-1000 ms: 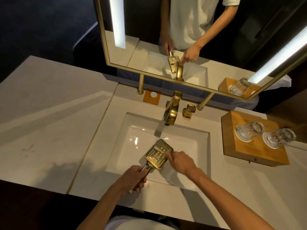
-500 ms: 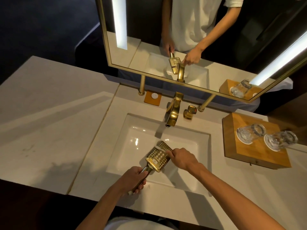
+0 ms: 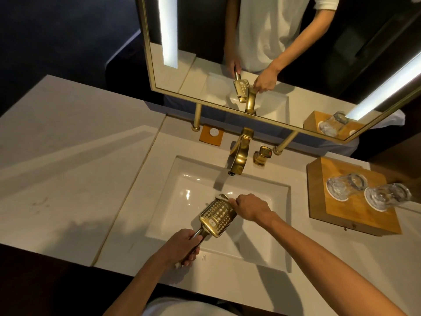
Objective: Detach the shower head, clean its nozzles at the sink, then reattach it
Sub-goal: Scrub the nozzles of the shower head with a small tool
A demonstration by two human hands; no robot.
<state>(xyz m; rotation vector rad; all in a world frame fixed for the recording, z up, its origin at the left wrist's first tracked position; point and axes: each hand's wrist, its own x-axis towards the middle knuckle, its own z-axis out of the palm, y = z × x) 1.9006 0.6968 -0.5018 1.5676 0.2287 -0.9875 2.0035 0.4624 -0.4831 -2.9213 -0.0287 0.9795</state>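
1. I see the shower head [image 3: 217,217] held over the near part of the sink [image 3: 268,256], nozzle face up.
2. My left hand [image 3: 182,246] grips its handle, fingers curled round it.
3. My right hand [image 3: 249,207] pinches something small and whitish at the head's far edge; what it is I cannot tell.
4. The tap [image 3: 239,153] stands behind the sink.
5. A wooden tray [image 3: 355,215] with two glasses [image 3: 346,185] sits to the right on the table [image 3: 68,179].

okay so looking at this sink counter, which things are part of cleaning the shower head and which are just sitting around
In use:
shower head, gripped by its handle in the left hand
right hand at the head's far edge, with something white there
sink
faucet

Just sitting there:
two glasses on the wooden tray
small orange coaster
mirror
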